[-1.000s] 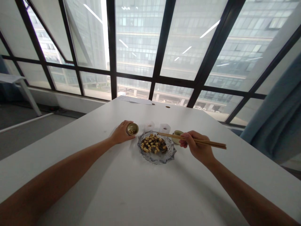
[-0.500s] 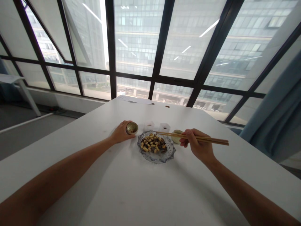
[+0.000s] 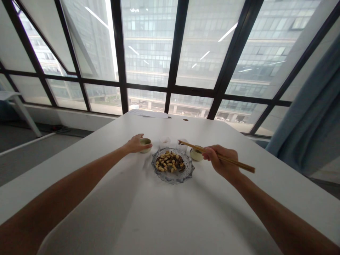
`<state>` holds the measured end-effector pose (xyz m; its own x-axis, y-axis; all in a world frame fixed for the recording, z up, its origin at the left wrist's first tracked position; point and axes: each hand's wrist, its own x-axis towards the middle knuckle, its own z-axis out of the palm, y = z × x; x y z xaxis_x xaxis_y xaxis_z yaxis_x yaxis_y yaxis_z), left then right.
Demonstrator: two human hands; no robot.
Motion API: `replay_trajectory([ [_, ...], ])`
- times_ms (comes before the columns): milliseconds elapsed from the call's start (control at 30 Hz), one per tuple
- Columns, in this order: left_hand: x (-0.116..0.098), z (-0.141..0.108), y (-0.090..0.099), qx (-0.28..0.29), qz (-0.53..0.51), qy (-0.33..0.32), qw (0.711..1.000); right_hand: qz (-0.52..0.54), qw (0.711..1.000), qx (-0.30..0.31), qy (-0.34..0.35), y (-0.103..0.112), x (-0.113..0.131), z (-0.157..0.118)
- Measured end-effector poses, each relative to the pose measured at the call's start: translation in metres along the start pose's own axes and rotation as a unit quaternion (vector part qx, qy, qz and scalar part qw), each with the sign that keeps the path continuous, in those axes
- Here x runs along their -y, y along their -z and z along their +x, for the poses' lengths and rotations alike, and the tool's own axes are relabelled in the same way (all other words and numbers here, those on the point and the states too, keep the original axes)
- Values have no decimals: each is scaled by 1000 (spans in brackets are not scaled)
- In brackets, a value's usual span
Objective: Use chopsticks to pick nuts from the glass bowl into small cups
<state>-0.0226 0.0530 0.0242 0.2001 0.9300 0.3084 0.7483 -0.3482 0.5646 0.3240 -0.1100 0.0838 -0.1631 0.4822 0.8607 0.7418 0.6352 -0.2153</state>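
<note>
My left hand [image 3: 134, 144] is curled round a small greenish cup [image 3: 146, 150] on the white table, its thumb along the near side. The cup stands about upright. My right hand [image 3: 223, 159] holds a pair of wooden chopsticks [image 3: 191, 146], with a small dark piece, perhaps a seed, at their tips. Those tips are over or just in front of a small white cup [image 3: 182, 145]. A second white cup [image 3: 164, 142] stands to its left. Nearer lies a scalloped glass plate [image 3: 190, 173] with peanuts [image 3: 167, 163] and dark seeds on it.
Another pale green cup [image 3: 196, 154] stands right of the plate, partly behind the chopsticks. Papers [image 3: 148, 113] and a brown disc [image 3: 185, 119] lie toward the far edge of the white table [image 3: 159, 219]. Large windows are beyond, with a blue curtain [image 3: 294, 117] at the right.
The chopsticks' tips have risen from the plate's far rim toward the right white cup, carrying a dark piece. The left cup has gone from tilted toward me to about upright. The view has shifted slightly.
</note>
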Motion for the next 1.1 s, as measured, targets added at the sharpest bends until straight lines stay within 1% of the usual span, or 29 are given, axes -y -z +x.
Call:
replay_trajectory([
  [67,-20,14,-2,9,54,-36,998,27,998,-2,-60,0,-3,0],
  [100,-32,20,-5,19,71,-55,996,32,997,0,-71,1,-4,1],
  [167,-54,30,-16,56,103,-83,990,13,999,12,-51,2,-5,1],
  [233,-70,36,-28,95,136,-93,982,-23,999,31,0,4,-5,2],
  [267,-74,38,-33,111,147,-95,978,-36,998,40,25,5,-4,3],
  [333,-78,40,-39,122,157,-114,973,-46,996,49,57,7,-3,4],
  [367,-77,40,-40,116,159,-139,971,-45,996,48,63,7,-3,4],
  [467,-72,38,-40,68,163,-229,957,-42,997,41,58,9,-2,5],
  [533,-68,38,-38,50,158,-256,952,-42,997,37,46,10,-2,7],
  [600,-66,41,-36,56,147,-240,958,-44,998,36,35,11,-3,8],
  [700,-68,50,-35,108,141,-155,972,-50,998,38,18,13,-5,9],
  [767,-76,57,-37,131,145,-112,974,-55,998,36,7,14,-9,10],
  [833,-91,63,-45,133,146,-116,973,-61,998,28,-2,15,-14,9],
  [900,-109,65,-57,136,146,-143,969,-63,998,23,-12,15,-21,8],
  [1000,-135,64,-78,163,152,-174,959,-60,998,26,-22,13,-29,6],
  [1067,-145,62,-86,167,146,-182,958,-57,998,28,-19,12,-32,5],
  [1100,-147,60,-88,158,140,-192,958,-56,998,27,-19,12,-34,5],
])
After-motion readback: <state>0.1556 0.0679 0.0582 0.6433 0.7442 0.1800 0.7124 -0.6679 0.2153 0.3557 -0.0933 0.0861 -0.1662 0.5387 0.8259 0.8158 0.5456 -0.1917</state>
